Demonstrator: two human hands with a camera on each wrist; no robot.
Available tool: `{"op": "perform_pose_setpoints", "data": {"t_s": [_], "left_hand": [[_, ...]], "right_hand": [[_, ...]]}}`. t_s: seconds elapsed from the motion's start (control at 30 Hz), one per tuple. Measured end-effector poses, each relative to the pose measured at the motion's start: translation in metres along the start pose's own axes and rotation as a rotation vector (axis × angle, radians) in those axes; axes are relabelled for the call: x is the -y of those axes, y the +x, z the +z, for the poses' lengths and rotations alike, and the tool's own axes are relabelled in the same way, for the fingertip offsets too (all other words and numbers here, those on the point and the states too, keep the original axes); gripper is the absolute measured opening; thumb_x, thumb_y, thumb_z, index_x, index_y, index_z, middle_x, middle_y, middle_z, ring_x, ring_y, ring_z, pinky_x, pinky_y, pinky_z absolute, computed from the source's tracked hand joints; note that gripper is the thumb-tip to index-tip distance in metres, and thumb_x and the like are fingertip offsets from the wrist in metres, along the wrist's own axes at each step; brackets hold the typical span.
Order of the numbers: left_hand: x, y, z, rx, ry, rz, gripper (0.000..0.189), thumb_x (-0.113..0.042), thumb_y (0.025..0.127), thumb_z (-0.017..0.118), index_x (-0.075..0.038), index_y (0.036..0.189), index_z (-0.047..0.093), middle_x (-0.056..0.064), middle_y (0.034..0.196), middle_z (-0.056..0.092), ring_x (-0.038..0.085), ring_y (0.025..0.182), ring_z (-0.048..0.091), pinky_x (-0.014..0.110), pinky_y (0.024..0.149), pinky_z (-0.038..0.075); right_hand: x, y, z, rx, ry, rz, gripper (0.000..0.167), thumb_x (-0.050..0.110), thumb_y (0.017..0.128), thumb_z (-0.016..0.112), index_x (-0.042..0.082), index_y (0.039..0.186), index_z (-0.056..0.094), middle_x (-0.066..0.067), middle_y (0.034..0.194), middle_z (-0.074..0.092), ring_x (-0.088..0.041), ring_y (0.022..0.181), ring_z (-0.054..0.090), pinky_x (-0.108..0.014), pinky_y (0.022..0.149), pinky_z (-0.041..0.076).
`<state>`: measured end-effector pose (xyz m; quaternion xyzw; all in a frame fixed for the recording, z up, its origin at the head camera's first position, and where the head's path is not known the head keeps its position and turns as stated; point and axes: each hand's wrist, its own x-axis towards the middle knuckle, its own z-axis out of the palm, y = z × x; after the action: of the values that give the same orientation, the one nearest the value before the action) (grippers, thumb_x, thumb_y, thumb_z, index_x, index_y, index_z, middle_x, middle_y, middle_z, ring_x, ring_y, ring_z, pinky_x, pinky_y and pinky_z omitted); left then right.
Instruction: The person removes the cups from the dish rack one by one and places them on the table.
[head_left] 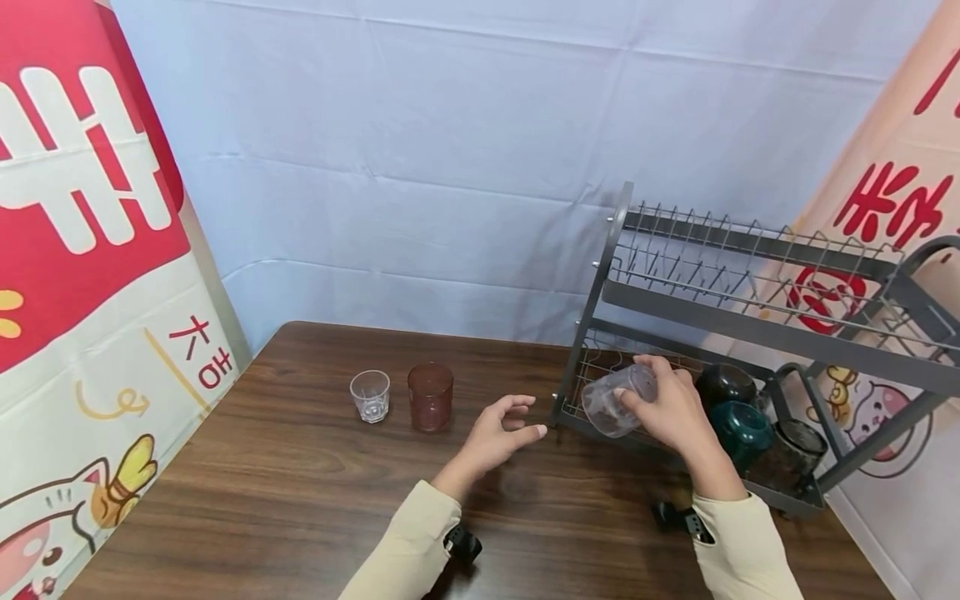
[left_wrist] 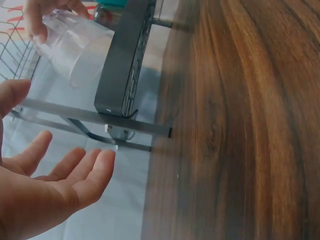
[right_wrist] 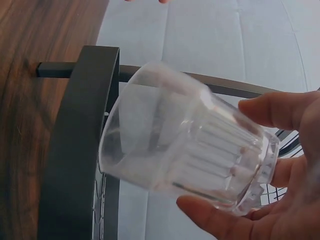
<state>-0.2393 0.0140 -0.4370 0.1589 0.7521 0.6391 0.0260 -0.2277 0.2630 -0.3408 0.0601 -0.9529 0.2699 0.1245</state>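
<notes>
My right hand (head_left: 666,403) grips a clear cup (head_left: 617,402) near its base, thumb on one side and fingers on the other. The cup is tilted, its wide mouth pointing down to the left, over the front bar of the rack's lower shelf. Close up, the right wrist view shows the ribbed lower part of the clear cup (right_wrist: 190,145) between thumb and fingers. My left hand (head_left: 497,433) hovers left of the rack (head_left: 675,296) with fingers spread and nothing in it. In the left wrist view the left hand (left_wrist: 55,185) has its palm turned up.
On the table (head_left: 300,508) at left stand a small clear glass (head_left: 371,397) and a reddish-brown cup (head_left: 431,397). Inside the lower shelf, at right, sit a black cup (head_left: 726,387), a teal cup (head_left: 741,433) and a dark glass (head_left: 791,454). Above runs the upper wire shelf (head_left: 750,258).
</notes>
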Motion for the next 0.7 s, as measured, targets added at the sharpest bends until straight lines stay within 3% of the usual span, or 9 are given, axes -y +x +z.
{"op": "perform_pose_setpoints", "data": {"t_s": [0.23, 0.4, 0.6, 0.7], "left_hand": [[-0.015, -0.005, 0.006, 0.027, -0.102, -0.007, 0.046, -0.015, 0.081, 0.07, -0.01, 0.125, 0.055, 0.014, 0.122, 0.052, 0.034, 0.106, 0.054, 0.04, 0.08, 0.048], [-0.011, -0.003, 0.009, 0.021, -0.245, -0.018, 0.045, -0.015, 0.083, 0.07, -0.011, 0.125, 0.055, 0.011, 0.12, 0.052, 0.031, 0.107, 0.055, 0.046, 0.079, 0.048], [-0.003, 0.002, 0.01, 0.018, -0.387, -0.053, 0.046, -0.017, 0.085, 0.069, -0.011, 0.127, 0.053, 0.011, 0.119, 0.052, 0.024, 0.104, 0.057, 0.051, 0.081, 0.047], [0.0, 0.003, 0.011, 0.017, -0.434, -0.06, 0.046, -0.017, 0.085, 0.068, -0.01, 0.128, 0.052, 0.012, 0.119, 0.052, 0.024, 0.103, 0.058, 0.051, 0.082, 0.046]], "right_hand": [[0.0, -0.008, 0.002, -0.033, 0.058, -0.025, 0.057, 0.029, 0.088, 0.061, 0.001, 0.133, 0.039, -0.032, 0.123, 0.04, -0.046, 0.11, 0.036, -0.06, 0.077, 0.036], [0.0, -0.011, 0.004, -0.035, 0.122, -0.026, 0.057, 0.029, 0.089, 0.061, 0.0, 0.133, 0.039, -0.032, 0.125, 0.039, -0.046, 0.11, 0.038, -0.059, 0.078, 0.036], [-0.001, -0.011, 0.008, 0.022, 0.337, 0.051, 0.059, 0.031, 0.09, 0.06, 0.004, 0.136, 0.034, -0.029, 0.121, 0.041, -0.036, 0.089, 0.056, -0.044, 0.065, 0.052], [-0.004, -0.011, 0.012, 0.05, 0.446, 0.075, 0.06, 0.03, 0.091, 0.059, 0.004, 0.137, 0.031, -0.029, 0.122, 0.041, -0.037, 0.092, 0.056, -0.042, 0.065, 0.053]]}}
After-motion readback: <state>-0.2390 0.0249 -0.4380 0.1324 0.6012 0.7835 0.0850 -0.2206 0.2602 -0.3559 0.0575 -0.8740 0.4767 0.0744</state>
